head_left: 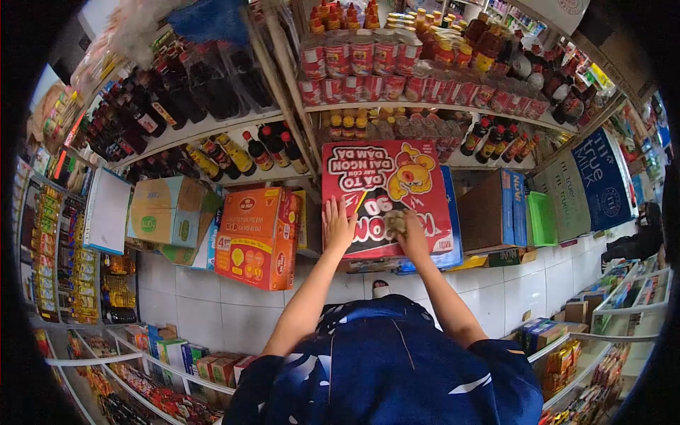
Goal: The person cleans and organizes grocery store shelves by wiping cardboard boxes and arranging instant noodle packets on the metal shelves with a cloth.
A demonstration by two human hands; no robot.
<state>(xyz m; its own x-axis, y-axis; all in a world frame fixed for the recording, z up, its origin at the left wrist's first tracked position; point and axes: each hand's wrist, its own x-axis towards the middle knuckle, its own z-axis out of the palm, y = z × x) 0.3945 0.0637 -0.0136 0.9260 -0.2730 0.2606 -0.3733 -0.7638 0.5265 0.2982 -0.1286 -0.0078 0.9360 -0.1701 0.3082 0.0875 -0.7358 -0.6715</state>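
Note:
A red carton (386,166) with white lettering and a yellow cartoon figure lies in front of me, its printed face up. My left hand (339,229) rests on the carton's left part, fingers stretched out and holding nothing. On the right part of the same face, my right hand (414,241) is closed over a crumpled greyish-brown rag (397,224). The rag is against the carton's surface and covers some of the lettering. Beneath the carton, a blue edge (451,212) shows along its right side.
An orange carton (248,241) and a brown-green carton (163,212) stand to the left. Right of me are a blue-sided carton (516,209), a green plastic basket (544,219) and a milk carton (602,177). Shelves (425,108) of bottles and jars rise ahead. White floor tiles (191,304) show below.

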